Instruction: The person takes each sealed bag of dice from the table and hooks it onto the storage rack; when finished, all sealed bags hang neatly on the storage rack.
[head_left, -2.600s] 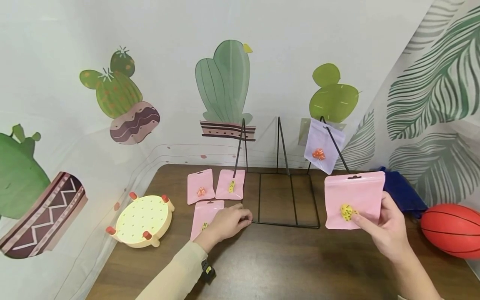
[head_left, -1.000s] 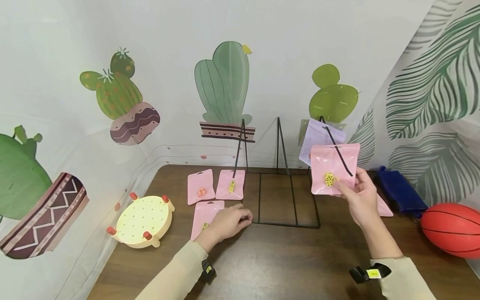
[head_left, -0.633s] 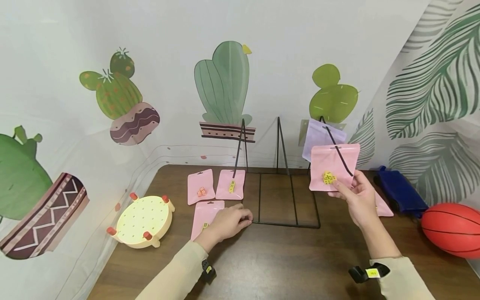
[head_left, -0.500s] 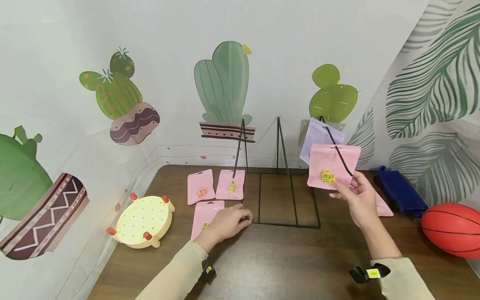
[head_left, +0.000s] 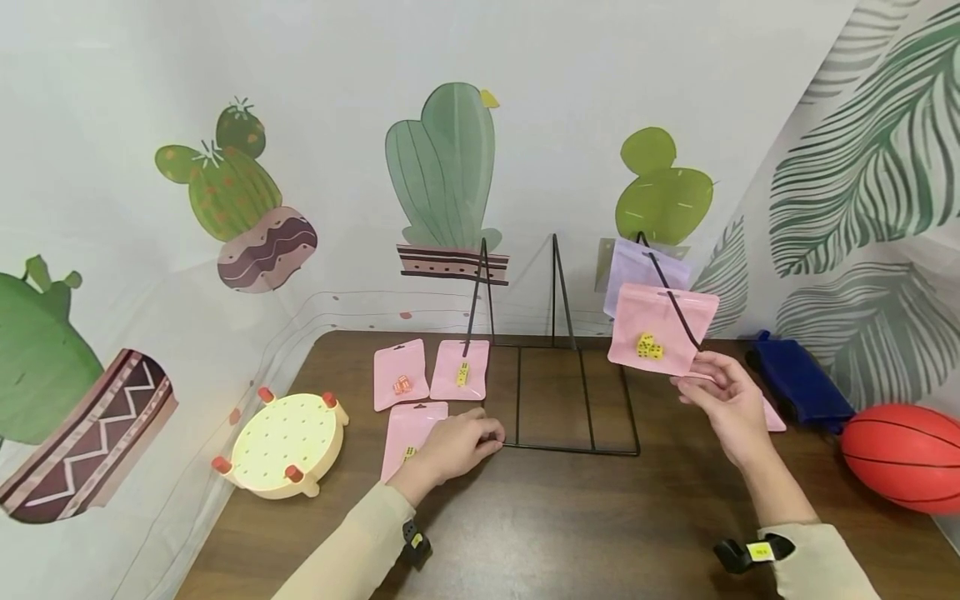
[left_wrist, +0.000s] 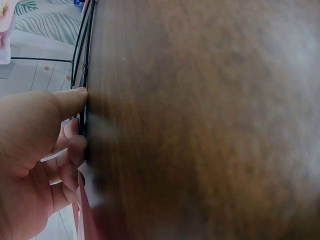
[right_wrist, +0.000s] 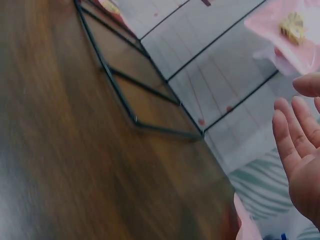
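Observation:
A black wire rack (head_left: 570, 450) stands on the table, its hooked arms rising at the back. My left hand (head_left: 455, 446) grips its front left corner, thumb and fingertips on the wire in the left wrist view. On the right arm hangs a pink zip bag (head_left: 633, 312) with yellow dice (head_left: 648, 347) inside, in front of a purple zip bag (head_left: 626, 267). My right hand (head_left: 731, 404) is just below the pink bag's lower right corner. In the right wrist view its thumb and fingers are spread apart with nothing between them.
Several pink dice bags lie left of the rack, one (head_left: 397, 367) with orange dice, another partly under my left wrist. A yellow round peg toy (head_left: 285, 442) stands at far left. Another pink bag (head_left: 772, 414), a blue pouch (head_left: 802, 379) and a red ball (head_left: 903, 458) are at right.
My right hand brought the pink bag left and onto the rack's right arm, slid it back a little, then let go and drew slightly down and right. My left hand stayed put.

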